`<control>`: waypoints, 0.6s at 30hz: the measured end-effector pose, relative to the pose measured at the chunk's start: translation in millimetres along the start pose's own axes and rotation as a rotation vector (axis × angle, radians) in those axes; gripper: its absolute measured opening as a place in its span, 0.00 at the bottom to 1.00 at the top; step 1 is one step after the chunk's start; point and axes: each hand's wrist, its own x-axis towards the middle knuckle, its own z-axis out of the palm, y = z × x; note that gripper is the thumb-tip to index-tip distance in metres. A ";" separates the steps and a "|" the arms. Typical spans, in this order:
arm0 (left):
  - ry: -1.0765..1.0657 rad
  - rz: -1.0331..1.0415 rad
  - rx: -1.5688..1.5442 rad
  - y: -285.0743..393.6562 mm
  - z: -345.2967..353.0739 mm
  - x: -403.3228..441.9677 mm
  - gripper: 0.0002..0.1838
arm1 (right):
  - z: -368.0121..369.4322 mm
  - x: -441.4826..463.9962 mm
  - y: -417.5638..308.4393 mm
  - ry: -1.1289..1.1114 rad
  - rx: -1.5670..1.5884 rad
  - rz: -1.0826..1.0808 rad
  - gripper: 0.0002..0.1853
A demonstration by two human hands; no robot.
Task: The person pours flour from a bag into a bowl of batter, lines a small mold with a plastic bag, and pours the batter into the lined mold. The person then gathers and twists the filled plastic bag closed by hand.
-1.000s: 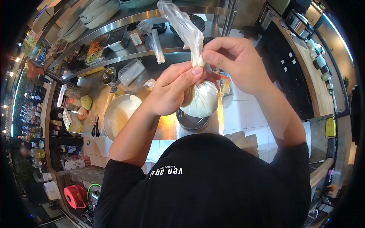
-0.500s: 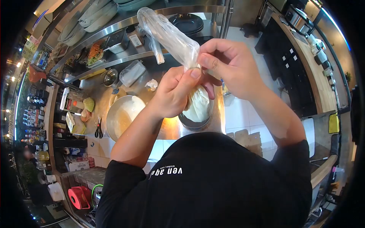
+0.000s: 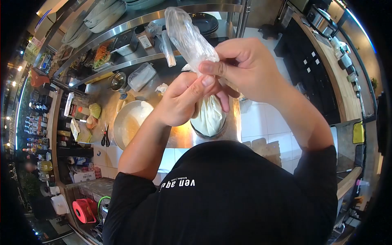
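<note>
A clear plastic bag (image 3: 190,38) is gathered at its neck between my two hands. Its crumpled upper end points up and away from me, while the lower part bulges with a pale, creamy filling. My left hand (image 3: 181,100) is closed round the neck just above that bulge. Thumb and fingers of my right hand (image 3: 249,71) pinch the twisted plastic right beside my left thumb. Below the bag, a round dark-rimmed container (image 3: 203,136) is mostly hidden by it. Left of my forearm sits a wide metal bowl (image 3: 119,127) with pale residue inside.
Red-and-black scissors (image 3: 105,138) lie at the left on the steel counter (image 3: 181,139). Farther back are a clear plastic packet (image 3: 142,76) and a glass jar (image 3: 119,81). A metal shelf (image 3: 134,57) spans the far side, holding trays and black plates (image 3: 204,23).
The bag's loose upper end has swung right and become more upright. My right thumb has shifted left and down over the neck, closer to my left thumb.
</note>
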 end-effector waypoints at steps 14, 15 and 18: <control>0.153 -0.059 0.561 26.1 -16.4 2.8 0.16 | -5.4 25.0 -7.1 0.163 -0.005 -0.041 0.12; 0.197 -0.042 0.655 25.5 -12.8 2.6 0.18 | -6.3 28.1 -1.7 0.173 -0.086 -0.140 0.12; 0.249 0.052 0.732 15.0 -16.1 5.4 0.19 | -6.0 31.8 7.2 0.167 0.060 -0.069 0.14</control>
